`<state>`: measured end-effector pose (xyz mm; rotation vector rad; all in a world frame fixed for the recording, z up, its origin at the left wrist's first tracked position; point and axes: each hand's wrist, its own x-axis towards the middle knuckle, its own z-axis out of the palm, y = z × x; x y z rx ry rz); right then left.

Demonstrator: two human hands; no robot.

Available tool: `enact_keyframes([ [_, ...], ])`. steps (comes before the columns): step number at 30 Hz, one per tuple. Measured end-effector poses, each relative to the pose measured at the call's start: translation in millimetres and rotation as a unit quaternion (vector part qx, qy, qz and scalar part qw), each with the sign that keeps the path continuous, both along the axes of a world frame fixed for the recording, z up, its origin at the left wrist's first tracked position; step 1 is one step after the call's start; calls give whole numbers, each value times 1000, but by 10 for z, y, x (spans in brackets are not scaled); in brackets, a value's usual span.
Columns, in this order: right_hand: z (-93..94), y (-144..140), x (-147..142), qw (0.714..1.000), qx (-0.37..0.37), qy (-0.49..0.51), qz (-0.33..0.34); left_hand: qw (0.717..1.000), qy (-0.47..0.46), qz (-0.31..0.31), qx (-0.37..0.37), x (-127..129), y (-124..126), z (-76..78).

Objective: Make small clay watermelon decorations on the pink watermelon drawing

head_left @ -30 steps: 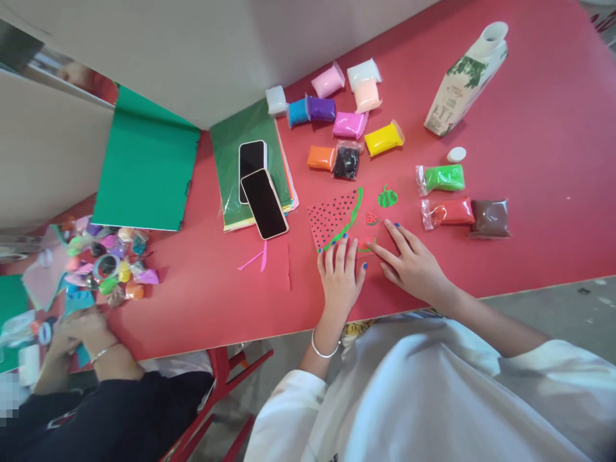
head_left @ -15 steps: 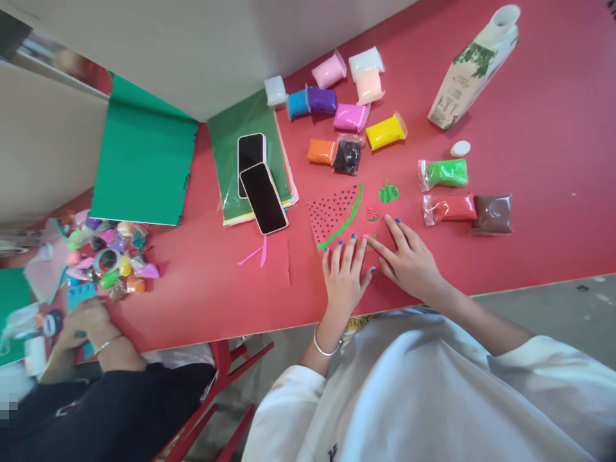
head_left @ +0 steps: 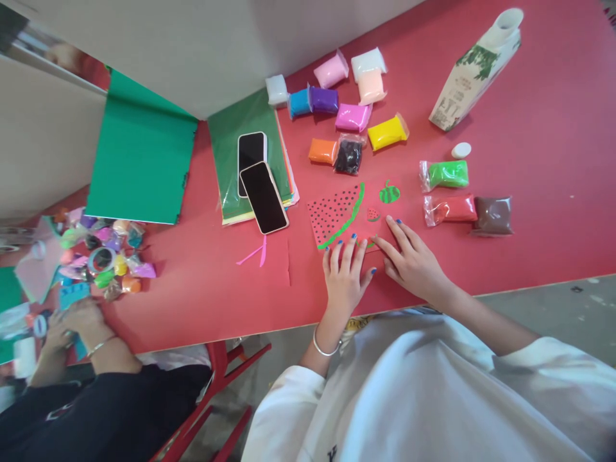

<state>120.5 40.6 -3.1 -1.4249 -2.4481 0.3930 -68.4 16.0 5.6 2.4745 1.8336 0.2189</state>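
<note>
Resting flat on the red table, both hands sit side by side at the near edge. Left hand: open, fingers spread, palm down, fingertips on the lower edge of the red paper watermelon slice, nothing gripped. Right hand: also open and flat, fingers fanned toward the left, index tip touching the paper just beside a small green clay strip next to the left fingertips; holds nothing. The slice lies directly ahead of the hands, dotted black, with a green rim along its right side. Just beyond the right fingers, a tiny clay watermelon wedge, then a small green clay melon. Right of those: bagged clay in green, red, brown. More clay bags further back, a milk carton with its white cap on the table. Two phones lie on stacked coloured paper to the left. Far left, another person's hands near a heap of small clay packets.
</note>
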Motion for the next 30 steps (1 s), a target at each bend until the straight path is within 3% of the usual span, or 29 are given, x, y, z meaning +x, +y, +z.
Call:
enact_keyframes([
  [8,16,-2,1,1000,2,-2,0,999,-12,-9,41,-9,-14,-13],
  [30,-15,-3,-4,1000,-4,-26,6,1000,10,-12,9,29,21,-13],
])
